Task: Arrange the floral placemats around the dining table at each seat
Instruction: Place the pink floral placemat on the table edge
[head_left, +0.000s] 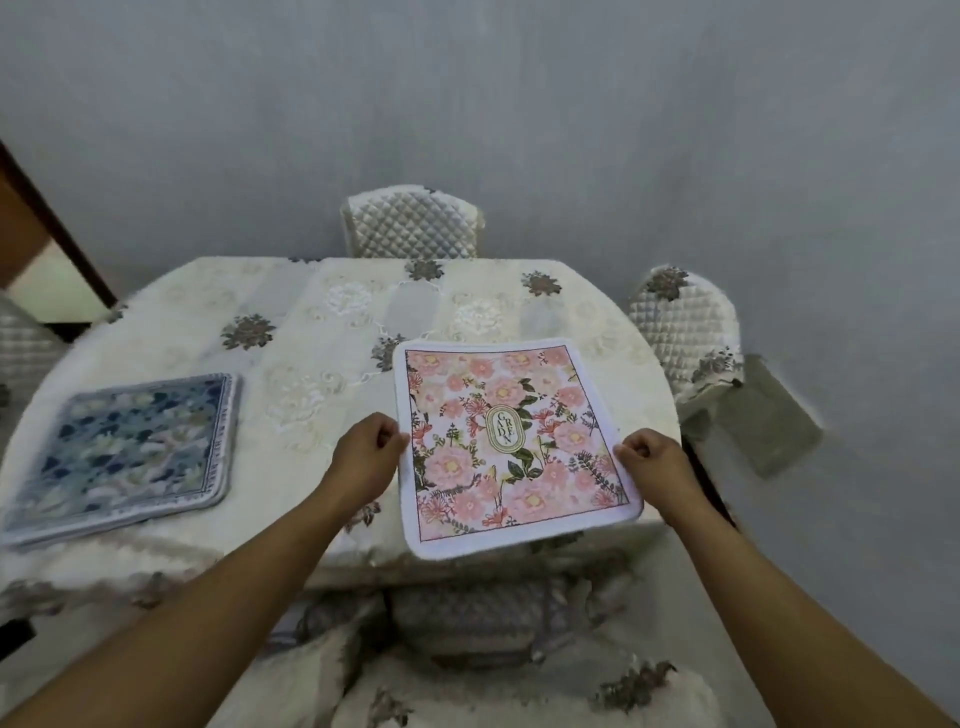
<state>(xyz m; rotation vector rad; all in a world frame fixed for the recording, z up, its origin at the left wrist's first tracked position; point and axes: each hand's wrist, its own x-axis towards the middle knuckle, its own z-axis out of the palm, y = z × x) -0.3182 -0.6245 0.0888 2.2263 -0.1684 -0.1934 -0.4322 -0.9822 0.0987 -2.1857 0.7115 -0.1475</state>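
A pink floral placemat (509, 441) with a white border lies at the near right part of the dining table (322, 332), its near edge overhanging the table's front. My left hand (366, 454) pinches its left edge and my right hand (657, 460) pinches its right edge. A stack of blue floral placemats (124, 452) rests on the near left of the table, apart from both hands. The table wears a cream embroidered cloth.
Quilted cream chairs stand around the table: one at the far side (413, 223), one at the right (685, 332), one just below the pink mat (467, 618). A grey wall runs behind. A brown door frame (52, 228) is at the far left.
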